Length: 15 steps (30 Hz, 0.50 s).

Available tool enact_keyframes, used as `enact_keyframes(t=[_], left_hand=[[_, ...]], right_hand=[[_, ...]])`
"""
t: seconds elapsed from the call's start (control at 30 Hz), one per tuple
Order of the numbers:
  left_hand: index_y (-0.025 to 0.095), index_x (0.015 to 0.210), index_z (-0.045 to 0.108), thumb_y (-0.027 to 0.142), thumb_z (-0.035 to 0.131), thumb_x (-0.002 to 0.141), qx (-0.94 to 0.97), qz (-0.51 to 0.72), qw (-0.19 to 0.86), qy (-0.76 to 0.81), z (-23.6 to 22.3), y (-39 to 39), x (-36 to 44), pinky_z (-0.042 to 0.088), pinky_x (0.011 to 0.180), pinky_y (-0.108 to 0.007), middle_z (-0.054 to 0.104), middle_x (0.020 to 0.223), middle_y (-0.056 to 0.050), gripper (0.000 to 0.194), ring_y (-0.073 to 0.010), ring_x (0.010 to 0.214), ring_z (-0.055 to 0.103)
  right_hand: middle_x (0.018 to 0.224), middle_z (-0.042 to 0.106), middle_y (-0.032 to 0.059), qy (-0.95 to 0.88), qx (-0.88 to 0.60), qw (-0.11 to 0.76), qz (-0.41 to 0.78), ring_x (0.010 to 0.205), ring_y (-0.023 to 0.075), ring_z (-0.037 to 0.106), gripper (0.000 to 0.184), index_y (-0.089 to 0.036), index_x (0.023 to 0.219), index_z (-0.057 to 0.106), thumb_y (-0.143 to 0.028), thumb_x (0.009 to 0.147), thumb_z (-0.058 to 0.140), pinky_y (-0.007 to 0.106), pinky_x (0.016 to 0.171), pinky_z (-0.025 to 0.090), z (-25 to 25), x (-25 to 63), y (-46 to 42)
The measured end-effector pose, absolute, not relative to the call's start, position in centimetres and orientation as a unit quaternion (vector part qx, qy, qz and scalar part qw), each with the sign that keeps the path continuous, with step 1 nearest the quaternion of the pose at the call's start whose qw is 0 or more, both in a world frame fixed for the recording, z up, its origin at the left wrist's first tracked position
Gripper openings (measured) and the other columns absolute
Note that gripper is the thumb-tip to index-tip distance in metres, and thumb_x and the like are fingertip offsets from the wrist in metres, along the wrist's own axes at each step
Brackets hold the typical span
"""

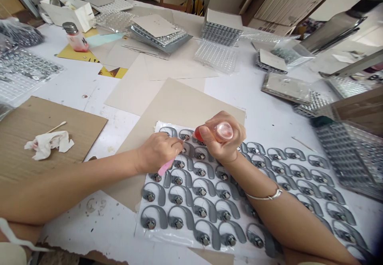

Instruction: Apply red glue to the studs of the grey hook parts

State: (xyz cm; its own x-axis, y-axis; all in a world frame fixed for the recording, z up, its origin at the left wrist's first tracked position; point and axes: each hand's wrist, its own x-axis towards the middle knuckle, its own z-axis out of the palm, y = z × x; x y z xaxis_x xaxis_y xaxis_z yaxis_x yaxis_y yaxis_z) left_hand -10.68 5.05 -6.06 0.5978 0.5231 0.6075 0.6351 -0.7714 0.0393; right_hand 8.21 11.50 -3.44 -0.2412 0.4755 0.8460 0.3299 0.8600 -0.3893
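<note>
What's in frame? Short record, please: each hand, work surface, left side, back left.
left hand: holds a pink tool
right hand: holds a small bottle, base toward camera
work surface: rows of grey hooks on a white sheet
left side: cardboard bearing a crumpled tissue and cotton swab
back left: upright jar, reddish contents, metallic-looking lid

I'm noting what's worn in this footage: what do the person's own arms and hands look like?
The left hand and right hand are both ungloved, and the forearms are bare. A thin, silver-coloured, metallic-looking bangle circles the right forearm. A narrow white strip shows near the left elbow; whether it belongs to a sleeve is unclear.
</note>
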Motion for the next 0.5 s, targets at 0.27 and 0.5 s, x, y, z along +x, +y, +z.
enact_keyframes(t=[0.27, 0.5], left_hand=[[0.013, 0.073, 0.057, 0.011, 0.05, 0.084, -0.89, -0.303, 0.086, -0.33, -6.23, 5.11, -10.72, 0.049, 0.056, -0.025, 0.07, 0.078, -0.006, 0.013, -0.0134, 0.063, 0.064], [0.014, 0.075, 0.061, 0.016, 0.048, 0.087, -0.888, -0.302, 0.058, -0.342, -6.02, 5.43, -10.95, 0.047, 0.058, -0.026, 0.069, 0.073, -0.006, 0.018, -0.015, 0.064, 0.064]], right_hand=[[0.059, 0.058, -0.0008, -0.793, -0.228, 0.563, 0.05, 0.05, 0.0127, 0.052, 0.015, -0.019, 0.075, 0.054, -0.023, 0.077, 0.068, 0.028, 0.046, 0.044, -3.1, 7.93, 11.44], [0.06, 0.058, -0.0007, -0.803, -0.218, 0.552, 0.053, 0.05, 0.0122, 0.052, 0.015, -0.021, 0.078, 0.054, -0.023, 0.076, 0.069, 0.027, 0.046, 0.044, -3.04, 8.04, 11.25]])
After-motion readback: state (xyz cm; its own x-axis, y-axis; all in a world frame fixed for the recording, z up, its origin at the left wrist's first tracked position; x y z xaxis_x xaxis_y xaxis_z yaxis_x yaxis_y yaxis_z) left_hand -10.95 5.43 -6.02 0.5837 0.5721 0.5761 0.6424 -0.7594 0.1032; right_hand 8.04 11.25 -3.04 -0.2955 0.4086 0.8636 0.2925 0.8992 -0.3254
